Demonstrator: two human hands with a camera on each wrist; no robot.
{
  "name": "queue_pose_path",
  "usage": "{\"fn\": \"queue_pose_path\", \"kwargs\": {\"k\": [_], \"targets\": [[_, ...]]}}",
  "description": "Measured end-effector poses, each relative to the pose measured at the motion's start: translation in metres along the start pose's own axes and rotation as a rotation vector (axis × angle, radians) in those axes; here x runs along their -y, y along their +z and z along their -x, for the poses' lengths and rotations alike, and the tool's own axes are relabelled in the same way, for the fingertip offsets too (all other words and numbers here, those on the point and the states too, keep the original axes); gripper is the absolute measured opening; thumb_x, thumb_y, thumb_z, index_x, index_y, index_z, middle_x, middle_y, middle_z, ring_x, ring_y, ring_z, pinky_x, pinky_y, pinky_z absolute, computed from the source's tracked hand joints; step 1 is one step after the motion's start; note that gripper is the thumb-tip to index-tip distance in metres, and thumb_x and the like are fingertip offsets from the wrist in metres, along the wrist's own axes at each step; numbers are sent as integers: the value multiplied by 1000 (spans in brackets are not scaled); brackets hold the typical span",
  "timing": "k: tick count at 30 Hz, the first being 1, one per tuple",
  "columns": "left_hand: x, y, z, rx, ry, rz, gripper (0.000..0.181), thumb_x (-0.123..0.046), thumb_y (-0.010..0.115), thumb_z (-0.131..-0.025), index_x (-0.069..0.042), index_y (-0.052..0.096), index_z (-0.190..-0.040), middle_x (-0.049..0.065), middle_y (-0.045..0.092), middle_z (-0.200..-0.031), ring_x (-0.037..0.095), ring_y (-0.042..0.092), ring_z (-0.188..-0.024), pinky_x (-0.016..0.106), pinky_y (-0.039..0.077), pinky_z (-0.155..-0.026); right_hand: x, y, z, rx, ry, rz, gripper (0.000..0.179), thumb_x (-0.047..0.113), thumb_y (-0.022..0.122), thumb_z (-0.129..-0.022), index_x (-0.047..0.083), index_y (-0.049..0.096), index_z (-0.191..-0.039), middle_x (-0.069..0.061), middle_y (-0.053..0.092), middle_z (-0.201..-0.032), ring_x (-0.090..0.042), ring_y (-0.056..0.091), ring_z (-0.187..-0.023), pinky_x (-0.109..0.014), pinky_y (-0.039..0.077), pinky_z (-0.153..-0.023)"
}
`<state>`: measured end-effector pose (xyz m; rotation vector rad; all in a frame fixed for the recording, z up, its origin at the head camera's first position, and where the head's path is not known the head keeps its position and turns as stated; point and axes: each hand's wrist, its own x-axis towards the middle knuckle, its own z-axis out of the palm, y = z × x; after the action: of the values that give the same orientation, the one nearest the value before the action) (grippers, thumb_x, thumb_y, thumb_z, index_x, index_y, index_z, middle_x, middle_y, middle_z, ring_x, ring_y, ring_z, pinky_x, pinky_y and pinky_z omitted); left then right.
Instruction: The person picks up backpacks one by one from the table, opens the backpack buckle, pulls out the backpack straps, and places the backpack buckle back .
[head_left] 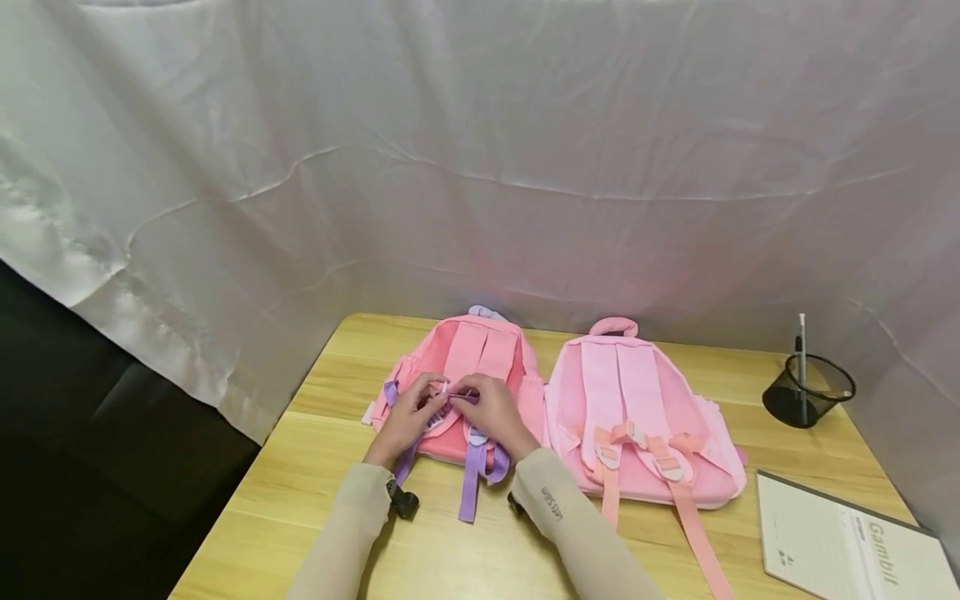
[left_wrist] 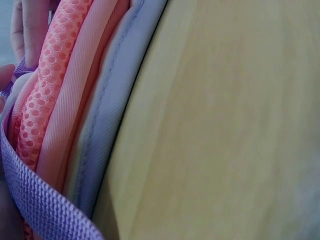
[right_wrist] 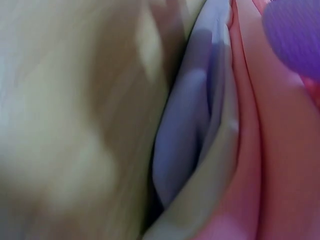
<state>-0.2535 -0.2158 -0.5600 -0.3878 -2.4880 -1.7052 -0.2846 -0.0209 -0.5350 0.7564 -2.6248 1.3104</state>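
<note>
A coral-pink backpack (head_left: 465, 350) with purple straps lies on the table with its shoulder straps facing up. Over its lower middle, my left hand (head_left: 405, 421) and right hand (head_left: 491, 408) meet with bent fingers. Both pinch a purple strap (head_left: 467, 397), and a small white piece shows between the fingertips. Purple webbing (head_left: 470, 483) hangs over the backpack's front edge under my right hand. In the left wrist view, fingers (left_wrist: 35, 30) reach over the mesh edge, with a purple webbing loop (left_wrist: 40, 200) in front. The right wrist view shows only the bag's side, blurred.
Right beside it lies a lighter pink backpack (head_left: 600, 400) with orange straps, its chest strap buckled. Farther right are a black mesh pen holder (head_left: 787, 404) with pens and a notebook (head_left: 825, 533). A grey curtain (head_left: 525, 167) hangs behind the wooden table (head_left: 300, 467).
</note>
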Motion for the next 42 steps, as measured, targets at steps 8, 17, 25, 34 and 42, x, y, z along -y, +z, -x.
{"fn": "queue_pose_path", "kwargs": {"k": [8,17,25,34,42], "targets": [[-11,-1,2,9,-2,5,31,-22,62,-105,-10,60,-133,14,66,-88,10,56,-76,24,44,-73,-2,-6,1,-20,-3,14,7,11,80,-90,13,80,-96,-1,78,-97,-18,74,-94,-35,58,-89],[-36,-2,8,23,18,6,28,-14,61,-105,-3,60,-131,25,67,-92,15,58,-80,23,45,-74,4,1,1,-5,-27,17,8,10,79,-91,12,80,-98,-3,78,-100,-19,73,-96,-36,58,-90],[-35,0,8,4,-4,7,28,-15,62,-104,-5,60,-131,24,64,-90,11,54,-77,25,43,-75,-2,-4,1,-11,-11,-37,11,9,80,-89,12,79,-99,-3,77,-99,-17,73,-93,-34,58,-88],[-8,2,1,9,-41,-27,30,-18,60,-106,-7,59,-134,25,65,-92,13,55,-78,28,44,-77,-5,-7,2,-30,-3,-23,9,6,79,-90,13,80,-96,-2,75,-94,-14,66,-84,-32,55,-81],[-1,2,-1,-14,-3,-26,26,-25,64,-104,-18,63,-129,7,55,-83,12,49,-74,26,41,-71,1,0,2,-28,-13,-5,9,9,79,-90,14,81,-97,-1,77,-96,-15,68,-86,-32,55,-82]]}}
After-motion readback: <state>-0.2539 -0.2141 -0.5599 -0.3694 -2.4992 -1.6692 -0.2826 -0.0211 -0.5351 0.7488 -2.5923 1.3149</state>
